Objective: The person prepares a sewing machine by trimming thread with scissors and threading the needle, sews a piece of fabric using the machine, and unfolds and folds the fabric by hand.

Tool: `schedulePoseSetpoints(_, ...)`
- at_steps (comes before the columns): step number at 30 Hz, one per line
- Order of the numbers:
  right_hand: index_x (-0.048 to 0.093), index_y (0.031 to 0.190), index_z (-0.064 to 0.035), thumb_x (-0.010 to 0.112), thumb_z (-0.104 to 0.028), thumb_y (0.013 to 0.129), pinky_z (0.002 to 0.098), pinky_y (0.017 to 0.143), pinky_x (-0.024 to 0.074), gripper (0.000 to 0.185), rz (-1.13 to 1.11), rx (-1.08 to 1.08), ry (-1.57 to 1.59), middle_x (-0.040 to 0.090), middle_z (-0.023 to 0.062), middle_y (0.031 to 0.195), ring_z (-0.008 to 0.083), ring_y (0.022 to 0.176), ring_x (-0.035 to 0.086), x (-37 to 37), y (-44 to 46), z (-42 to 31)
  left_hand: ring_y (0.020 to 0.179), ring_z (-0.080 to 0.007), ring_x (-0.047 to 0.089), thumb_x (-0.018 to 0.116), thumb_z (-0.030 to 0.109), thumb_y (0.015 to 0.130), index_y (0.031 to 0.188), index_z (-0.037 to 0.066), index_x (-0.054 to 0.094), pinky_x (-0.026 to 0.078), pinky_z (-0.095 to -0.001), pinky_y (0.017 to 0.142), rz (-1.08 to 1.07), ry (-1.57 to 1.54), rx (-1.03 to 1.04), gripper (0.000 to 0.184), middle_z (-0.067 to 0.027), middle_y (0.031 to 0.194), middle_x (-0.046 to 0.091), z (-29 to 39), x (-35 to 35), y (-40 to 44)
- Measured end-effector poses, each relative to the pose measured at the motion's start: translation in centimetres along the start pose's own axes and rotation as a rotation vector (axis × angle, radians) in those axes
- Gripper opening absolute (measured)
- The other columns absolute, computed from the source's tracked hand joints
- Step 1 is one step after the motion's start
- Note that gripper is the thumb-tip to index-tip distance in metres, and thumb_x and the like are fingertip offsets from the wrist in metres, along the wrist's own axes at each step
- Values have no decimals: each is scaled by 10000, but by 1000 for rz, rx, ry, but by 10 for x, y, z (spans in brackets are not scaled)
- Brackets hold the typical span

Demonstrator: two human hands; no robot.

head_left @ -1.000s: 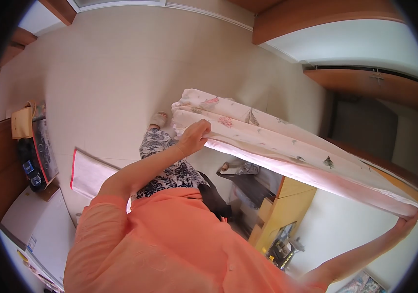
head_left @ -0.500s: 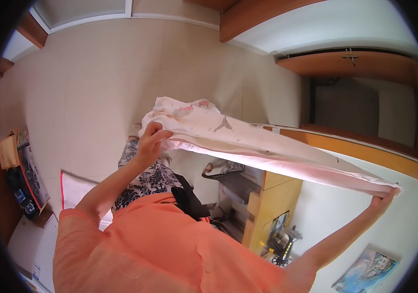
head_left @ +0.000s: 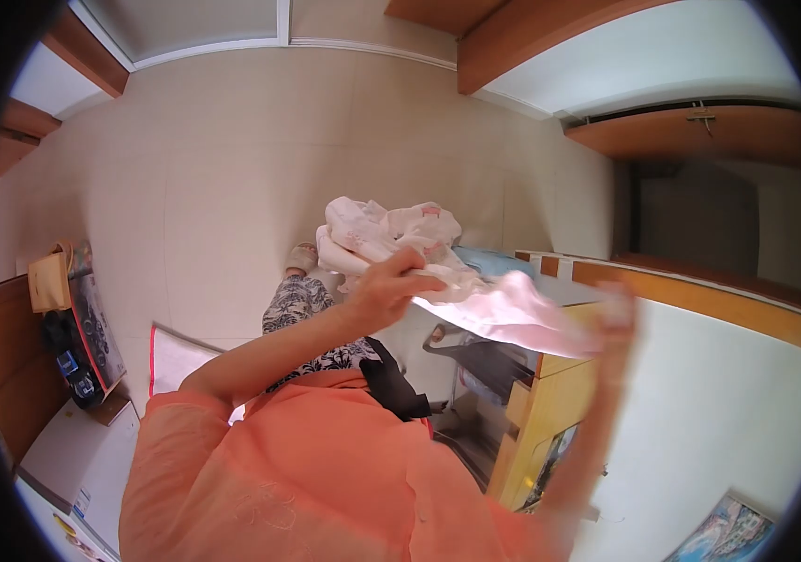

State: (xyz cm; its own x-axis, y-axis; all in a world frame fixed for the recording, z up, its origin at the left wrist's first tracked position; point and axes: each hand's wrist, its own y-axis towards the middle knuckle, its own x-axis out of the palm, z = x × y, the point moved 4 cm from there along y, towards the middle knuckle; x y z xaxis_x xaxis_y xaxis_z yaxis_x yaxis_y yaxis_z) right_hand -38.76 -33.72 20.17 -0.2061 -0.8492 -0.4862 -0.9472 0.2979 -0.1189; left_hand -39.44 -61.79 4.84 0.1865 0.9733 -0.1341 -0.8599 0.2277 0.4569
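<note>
A pale pink-white cloth with small printed figures hangs bunched in front of me, its kind not plain from the folds. Pinching its upper edge near the middle of the view is my left hand, fingers closed. A shorter, bright pink stretch runs from there to my right hand. That hand is smeared by motion, but the cloth's end reaches into it and it appears closed. The bulk of the cloth droops beyond my left hand, over the floor.
A yellow wooden cabinet with a dark bag beside it is below the cloth. A white tabletop lies to the right, with a picture on it. An open brown cabinet door stands at upper right.
My right hand has swung inward and up toward my left, so the stretched cloth has shortened and slackened. More cloth is bunched at my left hand. The view has shifted slightly.
</note>
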Motion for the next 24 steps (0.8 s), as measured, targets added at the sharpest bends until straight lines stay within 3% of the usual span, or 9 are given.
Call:
schedulePoseSetpoints(1, 468, 1182, -70, 661, -120, 726, 278, 809, 465, 498, -284, -16, -415, 553, 78, 1081, 175, 1003, 540, 69, -20, -25, 737, -260, 533, 575, -109, 667, 913, 109, 658, 446, -320, 608, -4, -49, 10, 339, -81, 832, 478, 7, 8, 6)
schedulePoseSetpoints(2, 462, 1191, -59, 683, -79, 679, 327, 773, 485, 558, -334, -234, -571, 541, 144, 1156, 257, 1039, 555, 108, -31, -18, 743, -257, 529, 573, -129, 654, 913, 111, 656, 441, -311, 617, -4, -91, 16, 363, -80, 836, 476, 13, 13, 10)
schedulePoseSetpoints(4, 511, 1134, -40, 620, -59, 724, 355, 760, 484, 425, -366, -390, -413, 572, 184, 1103, 326, 998, 576, 152, -33, 6, 747, -251, 528, 573, -142, 646, 910, 118, 647, 439, -302, 622, 0, -137, 6, 378, -74, 858, 480, 16, 20, 8)
schedulePoseSetpoints(7, 562, 1017, -25, 571, -52, 755, 365, 696, 485, 263, -379, -206, -430, 615, 183, 905, 335, 831, 614, 145, -31, 26, 773, -249, 538, 590, -112, 654, 878, 95, 631, 447, -307, 642, 34, -112, -30, 308, -73, 864, 501, 17, 12, 6)
schedulePoseSetpoints(10, 578, 914, -16, 537, -51, 772, 365, 623, 473, 152, -335, -238, -534, 608, 157, 736, 321, 658, 604, 139, -39, -8, 806, -249, 548, 619, -66, 656, 844, 81, 614, 451, -323, 681, 53, -75, -41, 238, -68, 874, 521, 6, 15, -2)
schedulePoseSetpoints(13, 568, 829, -33, 536, -53, 780, 277, 557, 434, 62, -263, -192, -489, 558, 66, 635, 152, 574, 533, 138, -40, -13, 824, -240, 555, 657, -6, 642, 810, 87, 600, 442, -352, 731, 114, 45, 80, 200, -56, 903, 533, 6, 18, -5)
schedulePoseSetpoints(16, 549, 828, -21, 515, -44, 783, 265, 533, 422, 60, -255, -163, -521, 530, 55, 637, 114, 566, 502, 135, -40, -22, 824, -236, 553, 652, -10, 632, 797, 100, 594, 435, -351, 730, 165, 49, 41, 207, -54, 928, 530, 2, 10, -7)
schedulePoseSetpoints(19, 564, 823, -3, 529, -46, 774, 271, 442, 404, 75, -220, -173, -440, 544, 80, 582, 141, 457, 515, 135, -40, -44, 827, -236, 544, 644, -20, 615, 794, 111, 599, 428, -347, 733, 158, 18, -27, 226, -55, 934, 523, -17, 14, -18)
schedulePoseSetpoints(24, 569, 833, -10, 532, -57, 783, 234, 396, 369, 77, -114, -116, -371, 544, 59, 582, 112, 436, 501, 111, -43, -63, 834, -231, 535, 639, -25, 596, 798, 104, 607, 421, -341, 747, 111, 94, -68, 243, -62, 935, 510, -40, 28, -37)
